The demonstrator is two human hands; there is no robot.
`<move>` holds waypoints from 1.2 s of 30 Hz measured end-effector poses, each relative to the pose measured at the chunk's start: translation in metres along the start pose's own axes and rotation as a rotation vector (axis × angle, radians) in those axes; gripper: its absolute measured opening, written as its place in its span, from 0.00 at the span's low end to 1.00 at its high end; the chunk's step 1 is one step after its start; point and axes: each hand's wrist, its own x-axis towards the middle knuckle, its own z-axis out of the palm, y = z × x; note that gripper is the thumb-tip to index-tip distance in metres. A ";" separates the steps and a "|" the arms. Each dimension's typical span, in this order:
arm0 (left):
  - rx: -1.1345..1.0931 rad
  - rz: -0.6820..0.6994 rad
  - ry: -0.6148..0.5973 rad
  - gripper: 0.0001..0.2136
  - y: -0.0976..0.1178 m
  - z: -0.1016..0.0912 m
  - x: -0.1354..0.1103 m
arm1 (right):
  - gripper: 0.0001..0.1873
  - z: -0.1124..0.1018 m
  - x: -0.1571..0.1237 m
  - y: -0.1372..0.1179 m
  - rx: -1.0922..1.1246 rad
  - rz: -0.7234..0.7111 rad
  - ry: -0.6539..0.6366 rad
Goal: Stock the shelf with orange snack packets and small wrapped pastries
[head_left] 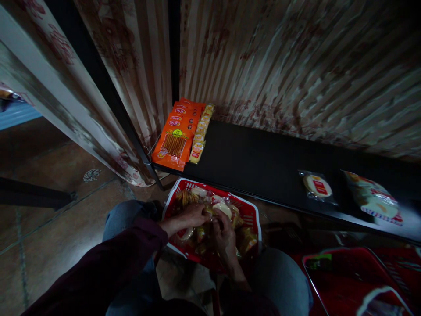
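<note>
Both my hands are down inside a red shopping basket (255, 221) with a white rim, among several wrapped snacks (249, 239). My left hand (194, 215) reaches in from the left, its fingers closed around what looks like a small yellowish wrapped snack (207, 212). Close beside it, my right hand (225, 233) has its fingers curled; what lies in them is too dark to make out. A round pale cake in clear wrap (223, 210) sits just beyond my right fingertips. Ridged golden pastries (187, 197) fill the basket's far left corner.
Beyond the basket runs a low black shelf (250, 153). Orange snack bags (176, 136) and a strip of small yellow packets (200, 134) lie at its left end. A wrapped round cake (317, 186) and a larger bag (373, 197) lie rightward. Another red basket (345, 272) stands at lower right.
</note>
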 end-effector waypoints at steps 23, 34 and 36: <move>-0.512 -0.080 0.119 0.11 -0.006 -0.010 0.017 | 0.25 0.002 0.005 -0.017 0.272 0.176 -0.121; -0.450 -0.096 0.131 0.12 -0.001 -0.013 0.017 | 0.26 0.005 0.008 -0.014 0.399 0.263 -0.037; -0.476 -0.094 0.127 0.13 -0.001 -0.013 0.017 | 0.26 0.005 0.008 -0.015 0.397 0.279 -0.046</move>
